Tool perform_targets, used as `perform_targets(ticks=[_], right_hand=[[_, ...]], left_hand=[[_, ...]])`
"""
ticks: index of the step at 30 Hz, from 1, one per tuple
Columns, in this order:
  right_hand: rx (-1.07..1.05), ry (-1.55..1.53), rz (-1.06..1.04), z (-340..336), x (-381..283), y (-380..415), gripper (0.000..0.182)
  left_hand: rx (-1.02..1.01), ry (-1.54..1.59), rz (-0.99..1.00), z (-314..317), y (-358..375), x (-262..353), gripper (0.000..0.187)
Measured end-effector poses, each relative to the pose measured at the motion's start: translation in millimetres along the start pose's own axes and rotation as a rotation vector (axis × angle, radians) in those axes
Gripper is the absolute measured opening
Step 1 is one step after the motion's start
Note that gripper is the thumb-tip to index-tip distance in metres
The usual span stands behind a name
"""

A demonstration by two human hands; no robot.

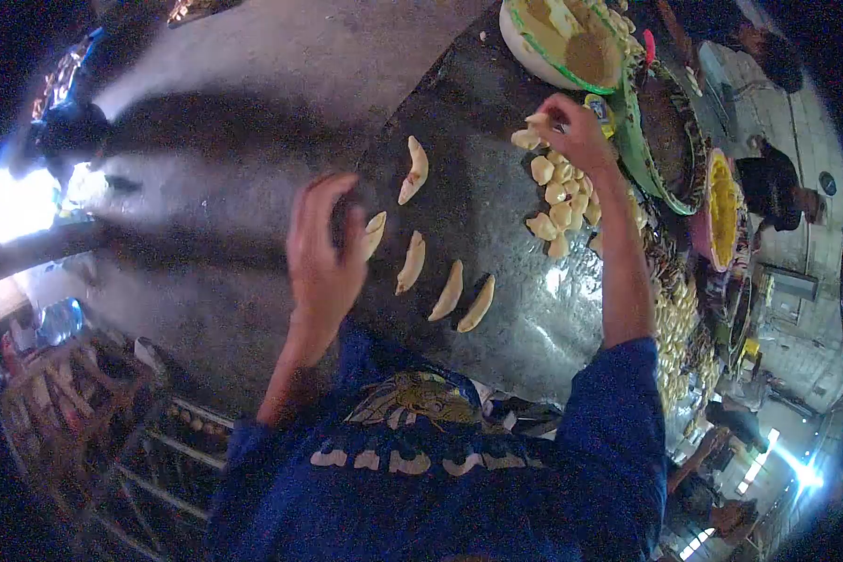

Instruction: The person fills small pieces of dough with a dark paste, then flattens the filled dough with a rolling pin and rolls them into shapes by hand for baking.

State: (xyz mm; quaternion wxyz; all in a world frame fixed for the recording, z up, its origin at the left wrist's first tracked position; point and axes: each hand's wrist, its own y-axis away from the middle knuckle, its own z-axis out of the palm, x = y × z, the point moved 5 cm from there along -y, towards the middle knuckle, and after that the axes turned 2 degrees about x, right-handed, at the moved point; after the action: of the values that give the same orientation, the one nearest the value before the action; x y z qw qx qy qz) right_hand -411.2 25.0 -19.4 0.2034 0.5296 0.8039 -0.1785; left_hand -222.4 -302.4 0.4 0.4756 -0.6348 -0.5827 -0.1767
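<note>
My left hand [320, 245] is over the dark worktop [496, 178], fingers curved and thumb held apart, with nothing seen in its grasp. Just beside its thumb lies a long crescent-shaped dough piece [375, 234], partly covered by the hand. Further crescents, one of them a bent dough piece [412, 170] with a reddish mark, lie spaced out to the right. My right hand [579, 133] reaches to the far side and pinches a small pale dough piece [537, 120]. Below it is a cluster of small dough lumps [560, 192], several of them touching or overlapping.
A green-rimmed bowl [515, 33] with brownish filling stands beyond my right hand. A large green-edged round container [632, 155] and a pink tub [702, 229] of yellow contents are to the right. Many small pieces [674, 347] lie along that side. Other people [782, 192] are farther right.
</note>
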Motion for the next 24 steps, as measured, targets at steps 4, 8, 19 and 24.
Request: perform_targets(ticks=[4, 8, 19, 24], right_hand=[[0.302, -0.218, 0.104, -31.2, -19.7, 57.4, 0.023], [0.5, -0.607, 0.03, -46.1, -70.1, 116.5, 0.02], [0.738, -0.93, 0.275, -79.5, -79.3, 254.9, 0.018], [0.811, -1.109, 0.208, -78.1, -79.7, 275.8, 0.021]], left_hand=[[-0.127, 0.202, 0.036, 77.9, 3.0, 33.7, 0.04], [0.027, 0.35, 0.096, 144.7, 1.1, 102.2, 0.05], [-0.452, 0.405, -0.169, 133.3, 87.7, 171.0, 0.028], [-0.441, 1.024, -0.462, 149.8, 120.4, 147.1, 0.032]])
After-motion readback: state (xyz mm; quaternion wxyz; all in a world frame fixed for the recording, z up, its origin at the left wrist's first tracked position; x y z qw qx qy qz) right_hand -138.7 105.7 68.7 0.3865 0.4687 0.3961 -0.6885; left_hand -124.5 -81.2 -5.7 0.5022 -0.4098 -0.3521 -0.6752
